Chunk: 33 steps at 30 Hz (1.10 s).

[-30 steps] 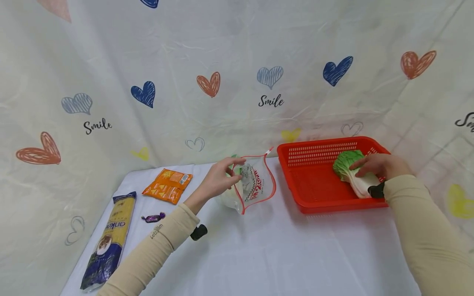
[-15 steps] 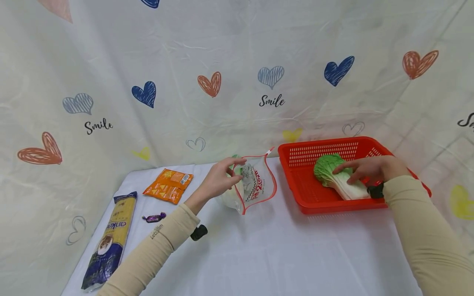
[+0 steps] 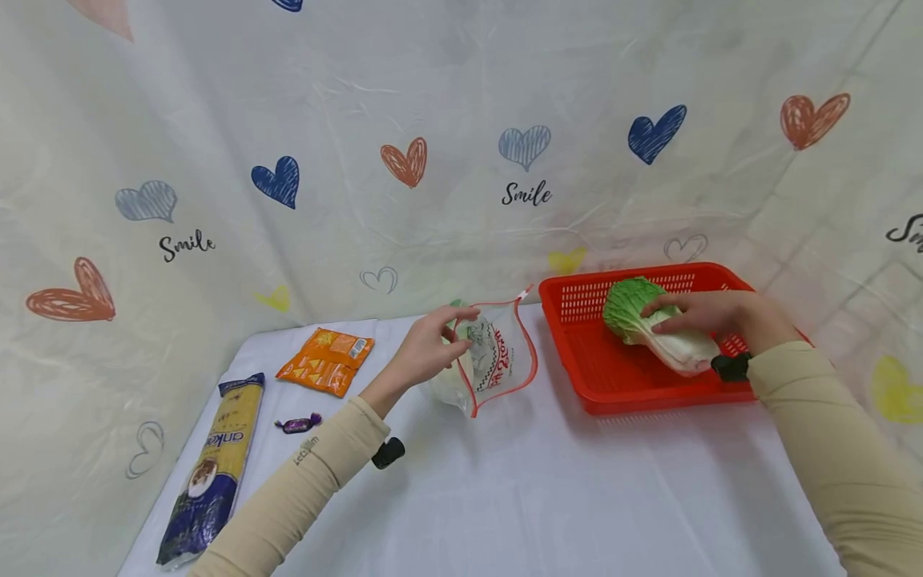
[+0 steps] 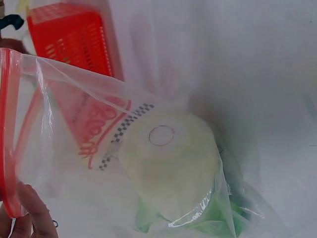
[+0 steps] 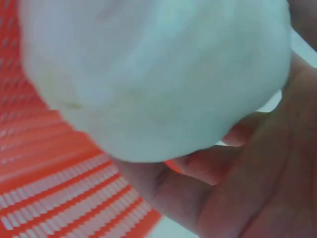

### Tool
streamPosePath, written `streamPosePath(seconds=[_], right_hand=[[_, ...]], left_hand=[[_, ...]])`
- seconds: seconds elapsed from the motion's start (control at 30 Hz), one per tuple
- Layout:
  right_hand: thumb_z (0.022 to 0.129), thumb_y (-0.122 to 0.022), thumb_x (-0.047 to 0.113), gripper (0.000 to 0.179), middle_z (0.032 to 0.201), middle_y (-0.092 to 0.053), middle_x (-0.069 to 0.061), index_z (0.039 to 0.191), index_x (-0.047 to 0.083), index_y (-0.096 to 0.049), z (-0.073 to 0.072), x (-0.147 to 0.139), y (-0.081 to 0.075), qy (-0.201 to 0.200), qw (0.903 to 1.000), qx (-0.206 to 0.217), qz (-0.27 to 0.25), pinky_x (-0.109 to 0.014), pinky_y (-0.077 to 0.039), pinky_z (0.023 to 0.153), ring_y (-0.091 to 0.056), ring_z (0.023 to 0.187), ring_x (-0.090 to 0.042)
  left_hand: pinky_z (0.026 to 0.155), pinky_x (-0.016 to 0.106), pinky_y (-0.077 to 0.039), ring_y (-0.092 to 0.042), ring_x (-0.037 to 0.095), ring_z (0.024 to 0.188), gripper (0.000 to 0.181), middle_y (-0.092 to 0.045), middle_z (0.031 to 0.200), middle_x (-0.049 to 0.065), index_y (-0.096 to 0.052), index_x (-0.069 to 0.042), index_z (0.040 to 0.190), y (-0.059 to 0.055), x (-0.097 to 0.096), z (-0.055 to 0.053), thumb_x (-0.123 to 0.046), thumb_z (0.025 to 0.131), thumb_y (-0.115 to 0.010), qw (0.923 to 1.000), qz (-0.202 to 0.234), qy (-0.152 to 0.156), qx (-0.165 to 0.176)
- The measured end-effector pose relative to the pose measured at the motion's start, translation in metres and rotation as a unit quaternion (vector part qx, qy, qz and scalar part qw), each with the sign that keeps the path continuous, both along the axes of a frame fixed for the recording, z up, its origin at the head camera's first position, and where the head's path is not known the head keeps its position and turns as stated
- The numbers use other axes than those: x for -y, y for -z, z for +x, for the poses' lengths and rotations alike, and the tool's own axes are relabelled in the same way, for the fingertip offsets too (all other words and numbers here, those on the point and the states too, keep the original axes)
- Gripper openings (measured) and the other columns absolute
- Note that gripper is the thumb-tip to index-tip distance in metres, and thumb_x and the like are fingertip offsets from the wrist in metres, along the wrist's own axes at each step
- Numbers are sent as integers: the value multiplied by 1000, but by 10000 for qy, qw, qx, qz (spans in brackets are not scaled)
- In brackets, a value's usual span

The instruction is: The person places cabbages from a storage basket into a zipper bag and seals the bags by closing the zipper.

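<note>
My left hand (image 3: 425, 349) pinches the red-edged mouth of a clear zip bag (image 3: 513, 361), which gapes toward the basket. Inside the bag, the left wrist view shows a pale round thing (image 4: 168, 163) with green parts below it. My right hand (image 3: 710, 311) grips a napa cabbage (image 3: 634, 304) from above, over the red basket (image 3: 613, 401). Its green leafy end points to the back left, and its white stem end lies nearer the wrist. Up close in the right wrist view, fingers (image 5: 173, 193) curl round the white stem end (image 5: 158, 89).
Left of the bag lie an orange snack packet (image 3: 327, 361), a purple wrapped candy (image 3: 298, 424) and a long gold-and-blue packet (image 3: 212, 473) on the white-covered table (image 3: 505, 497). A cloth printed with hearts hangs behind.
My right hand has moved the napa cabbage leftward and up from the right part of the basket. My left hand keeps its place at the bag.
</note>
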State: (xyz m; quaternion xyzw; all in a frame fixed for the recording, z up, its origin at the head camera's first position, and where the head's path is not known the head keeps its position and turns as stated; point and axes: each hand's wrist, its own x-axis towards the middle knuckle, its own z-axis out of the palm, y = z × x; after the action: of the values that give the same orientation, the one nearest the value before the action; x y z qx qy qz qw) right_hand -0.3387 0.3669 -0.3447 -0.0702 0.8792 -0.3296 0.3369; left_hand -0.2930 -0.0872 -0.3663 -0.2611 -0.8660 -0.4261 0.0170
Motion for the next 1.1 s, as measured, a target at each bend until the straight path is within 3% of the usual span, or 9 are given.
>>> streamPosePath(seconds=[0.1,0.23,0.53,0.73,0.9,1.1], right_hand=[[94,-63,37,58,134,-34,-25,143,16,-41,7,13,-13,-260,9960,-856,79,-38,-55,72,-53,100,-30],[93,-65,37,55,138,-39,-22,140,18,-45,19,31,-30,-417,9824,-1817,147,-36,-53,74,-45,114,-36],[92,-67,35,55,140,-40,-17,139,20,-43,48,68,-49,-302,9643,-2623,-187,-37,-50,82,-41,122,-37],[94,-65,31,51,138,-41,-10,139,23,-43,61,90,-52,-308,9563,-2747,-952,-38,-51,86,-44,121,-33],[100,-56,23,45,140,-40,-9,142,22,-38,64,107,-44,-546,9477,-2393,-2042,-36,-48,92,-40,128,-31],[103,-45,11,41,139,-38,-20,142,16,-33,62,129,-30,-1287,9170,-1830,-3301,-39,-53,87,-46,122,-35]], left_hand=[[54,28,-55,-58,19,80,45,-61,129,6,-59,-12,134,0,0,-1,-6,90,-67,9999,56,-7,-87],[53,28,-54,-58,19,78,45,-61,128,4,-59,-13,135,-4,1,-2,-6,91,-66,9999,72,-91,-102],[54,27,-55,-57,19,72,49,-59,129,6,-57,-11,136,-12,5,-1,2,90,-60,9993,113,-358,-78],[54,26,-54,-55,19,69,54,-59,128,6,-56,-12,137,-16,4,-3,8,87,-56,9980,102,-601,-150],[54,26,-54,-55,18,70,57,-60,127,5,-56,-13,138,-17,2,-3,9,85,-56,9974,115,-673,-215],[53,27,-54,-58,16,69,56,-60,128,6,-54,-12,139,-17,2,-4,8,87,-56,9978,52,-587,-320]])
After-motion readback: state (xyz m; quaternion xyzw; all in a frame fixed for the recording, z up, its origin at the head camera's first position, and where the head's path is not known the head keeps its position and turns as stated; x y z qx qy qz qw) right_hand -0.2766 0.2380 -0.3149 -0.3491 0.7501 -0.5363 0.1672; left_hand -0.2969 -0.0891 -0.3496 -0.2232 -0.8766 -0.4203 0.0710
